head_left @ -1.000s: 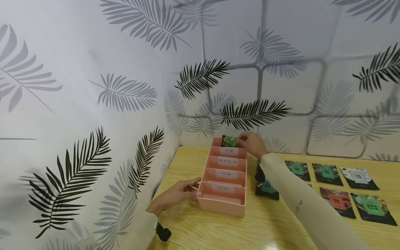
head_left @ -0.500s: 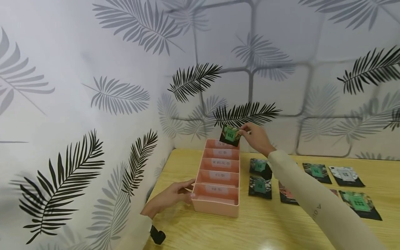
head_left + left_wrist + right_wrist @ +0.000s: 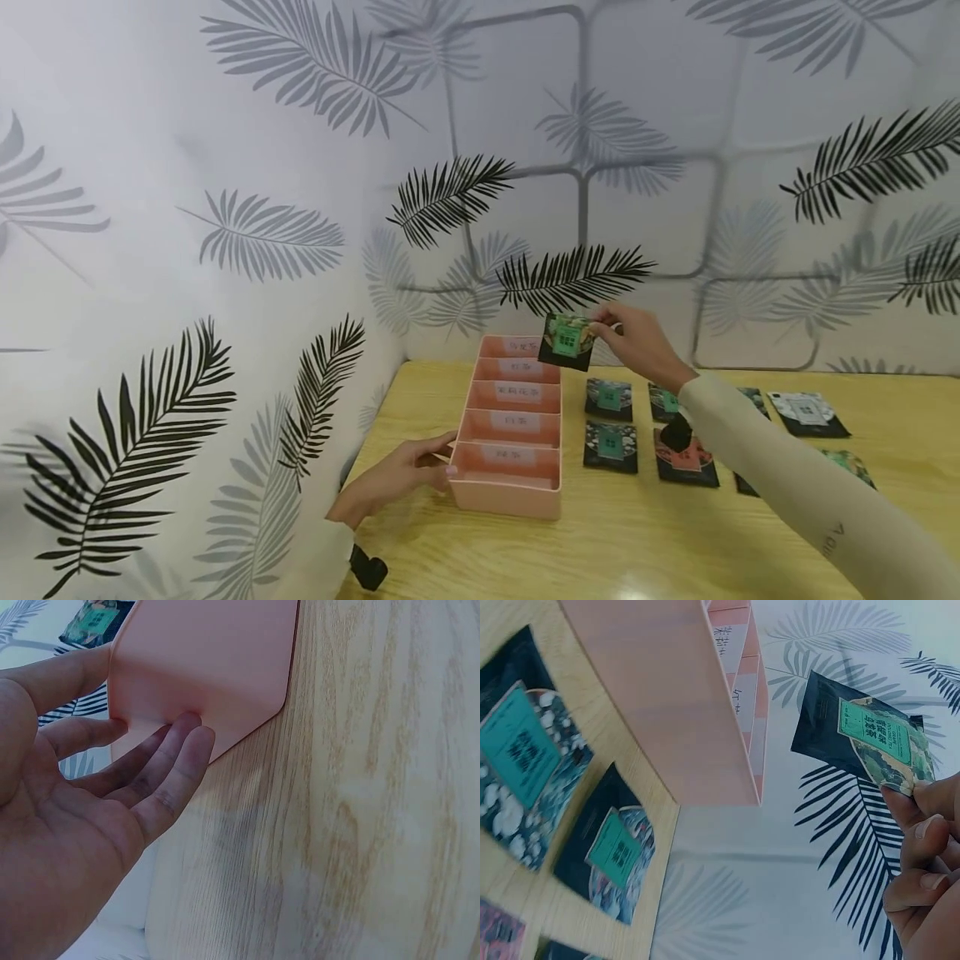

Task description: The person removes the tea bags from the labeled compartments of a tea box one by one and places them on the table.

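Observation:
My right hand (image 3: 637, 337) pinches a black and green tea sachet (image 3: 567, 343) by its edge, between thumb and fingers. The sachet hangs in the air by the far right corner of a pink divided box (image 3: 507, 497); the right wrist view shows its green label (image 3: 874, 731). Pale paper labels with handwriting mark the box's dividers. My left hand (image 3: 401, 477) is at the box's near left side. In the left wrist view the left hand's fingers (image 3: 169, 769) touch the outer wall of the box.
To the right of the box, several tea sachets lie in rows on the wooden table (image 3: 510, 558): dark green ones (image 3: 610, 446), a red one (image 3: 686, 458) and a white one (image 3: 808, 414). A wall (image 3: 637, 200) with a leaf pattern rises behind.
The right hand has lifted the sachet out of the far end of the box and moved it right, beyond the rim. The left hand stays at the box while the head view shifts.

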A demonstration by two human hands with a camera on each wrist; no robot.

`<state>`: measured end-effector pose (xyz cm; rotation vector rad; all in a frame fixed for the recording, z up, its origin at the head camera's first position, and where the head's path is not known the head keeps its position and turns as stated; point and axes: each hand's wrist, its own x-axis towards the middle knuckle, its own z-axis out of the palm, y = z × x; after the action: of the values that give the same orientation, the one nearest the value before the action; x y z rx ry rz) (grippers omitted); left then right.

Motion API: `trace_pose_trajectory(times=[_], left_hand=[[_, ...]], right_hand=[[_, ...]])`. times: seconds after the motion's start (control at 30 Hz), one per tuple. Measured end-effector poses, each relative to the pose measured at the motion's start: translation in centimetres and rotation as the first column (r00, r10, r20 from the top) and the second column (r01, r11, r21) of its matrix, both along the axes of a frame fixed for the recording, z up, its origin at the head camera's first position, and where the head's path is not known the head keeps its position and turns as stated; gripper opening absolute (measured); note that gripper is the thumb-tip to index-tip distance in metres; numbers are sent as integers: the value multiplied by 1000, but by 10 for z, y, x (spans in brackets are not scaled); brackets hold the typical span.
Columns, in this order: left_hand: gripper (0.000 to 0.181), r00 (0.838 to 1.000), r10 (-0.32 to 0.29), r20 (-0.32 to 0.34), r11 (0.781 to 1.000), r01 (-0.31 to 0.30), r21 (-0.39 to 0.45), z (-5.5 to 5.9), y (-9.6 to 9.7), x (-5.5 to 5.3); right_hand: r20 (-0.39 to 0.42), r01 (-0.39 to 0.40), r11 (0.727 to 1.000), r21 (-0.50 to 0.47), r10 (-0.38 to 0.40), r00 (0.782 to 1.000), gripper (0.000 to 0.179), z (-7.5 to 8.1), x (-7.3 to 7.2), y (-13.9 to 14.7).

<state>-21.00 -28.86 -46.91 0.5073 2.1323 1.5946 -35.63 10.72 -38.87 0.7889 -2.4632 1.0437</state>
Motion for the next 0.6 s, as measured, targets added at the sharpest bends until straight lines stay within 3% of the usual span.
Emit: trace_pose_trajectory(times=[0.2,0.6], left_hand=[[65,1000,-9,-5,1000,9,20,2,-1,-1],[65,1000,-9,24,1000,9,14,4,2,1]], right_hand=[[13,-5,1000,12,4,1000,19,2,13,17],[46,29,998,58,-32,998,21,-14,38,60]])
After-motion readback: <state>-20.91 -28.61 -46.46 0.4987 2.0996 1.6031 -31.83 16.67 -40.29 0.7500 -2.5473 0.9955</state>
